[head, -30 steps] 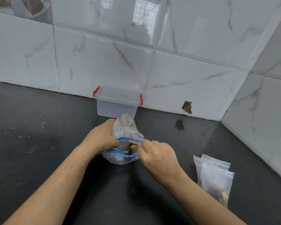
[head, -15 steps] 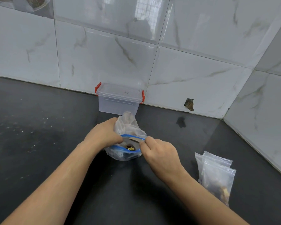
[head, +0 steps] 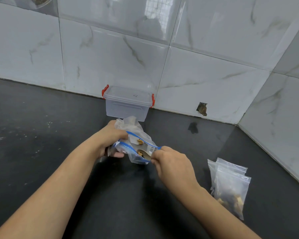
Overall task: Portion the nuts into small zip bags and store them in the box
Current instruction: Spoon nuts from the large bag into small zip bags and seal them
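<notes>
I see a clear plastic zip bag with blue seal stripes (head: pixel 138 145), a translucent plastic box with red latches (head: pixel 127 105), grey-veined white marble wall tiles (head: pixel 110 57) and a black speckled countertop (head: pixel 33 135).

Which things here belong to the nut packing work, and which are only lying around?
For the job: blue-zip bag held by left hand and right hand; small zip bags; lidded box.
Not for the job: hole in wall tile; dark countertop.
</notes>
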`<state>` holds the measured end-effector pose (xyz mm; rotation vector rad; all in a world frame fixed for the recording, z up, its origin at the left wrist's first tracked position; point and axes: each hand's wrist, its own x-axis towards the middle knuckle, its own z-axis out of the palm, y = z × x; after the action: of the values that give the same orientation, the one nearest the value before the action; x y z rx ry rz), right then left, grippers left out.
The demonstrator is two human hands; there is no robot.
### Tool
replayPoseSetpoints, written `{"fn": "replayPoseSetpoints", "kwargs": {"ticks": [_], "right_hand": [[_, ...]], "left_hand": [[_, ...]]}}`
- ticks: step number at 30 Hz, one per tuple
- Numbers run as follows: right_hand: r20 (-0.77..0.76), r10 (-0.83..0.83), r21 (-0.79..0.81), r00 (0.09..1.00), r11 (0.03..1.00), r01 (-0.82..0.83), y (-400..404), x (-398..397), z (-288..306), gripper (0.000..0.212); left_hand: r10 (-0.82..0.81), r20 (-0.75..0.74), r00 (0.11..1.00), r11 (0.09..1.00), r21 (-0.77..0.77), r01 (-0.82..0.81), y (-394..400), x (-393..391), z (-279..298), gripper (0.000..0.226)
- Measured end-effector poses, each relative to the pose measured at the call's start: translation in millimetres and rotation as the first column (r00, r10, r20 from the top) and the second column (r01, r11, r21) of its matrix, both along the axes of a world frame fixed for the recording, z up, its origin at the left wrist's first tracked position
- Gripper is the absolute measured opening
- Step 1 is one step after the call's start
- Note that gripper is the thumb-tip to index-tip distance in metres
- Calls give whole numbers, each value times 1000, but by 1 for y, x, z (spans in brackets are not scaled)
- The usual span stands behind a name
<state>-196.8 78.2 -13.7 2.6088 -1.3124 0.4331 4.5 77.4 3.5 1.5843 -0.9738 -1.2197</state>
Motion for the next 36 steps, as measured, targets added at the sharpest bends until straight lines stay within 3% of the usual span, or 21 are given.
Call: {"fn": "replayPoseSetpoints", "kwargs": {"ticks": [3, 7, 11, 14, 18, 22, 27, 31, 36], "right_hand": [[112, 20, 124, 993, 992, -34, 10, 4, 2, 19], [185, -56, 243, 981, 970, 10, 19, 12, 4, 17], [274, -125, 401, 954, 916, 5, 28, 13, 8, 15], [369, -210, 566, 905, 823, -39, 30, 14, 6, 14], [524, -404, 758, 750, 622, -195, 27, 15, -2, 17], [554, -521, 814, 649, 501, -293, 26, 13, 0, 11], [550, -535, 811, 641, 527, -255, 21, 10, 0, 11], [567, -522, 778, 637, 594, -205, 13, 3, 4, 13], [568, -553, 780, 609, 598, -183, 4, -7, 15, 14]], "left_hand": [[20, -71, 997, 1000, -21, -22, -2, 2, -3, 37], [22, -12, 1000, 997, -68, -23, -4, 3, -5, 27], [34, -44, 998, 992, -119, -39, -7, 1, -7, 19], [19, -96, 995, 991, -130, -31, -10, 0, -11, 38], [-6, -55, 998, 993, -116, 0, -11, -2, -13, 60], [-25, -16, 1000, 992, -125, 23, -12, -3, -11, 54], [-21, 41, 999, 991, -134, 26, -8, 1, -8, 51], [-118, 132, 984, 980, -146, 137, -4, 9, -3, 52], [-185, 332, 925, 947, -191, 258, 2, 6, 1, 66]]}}
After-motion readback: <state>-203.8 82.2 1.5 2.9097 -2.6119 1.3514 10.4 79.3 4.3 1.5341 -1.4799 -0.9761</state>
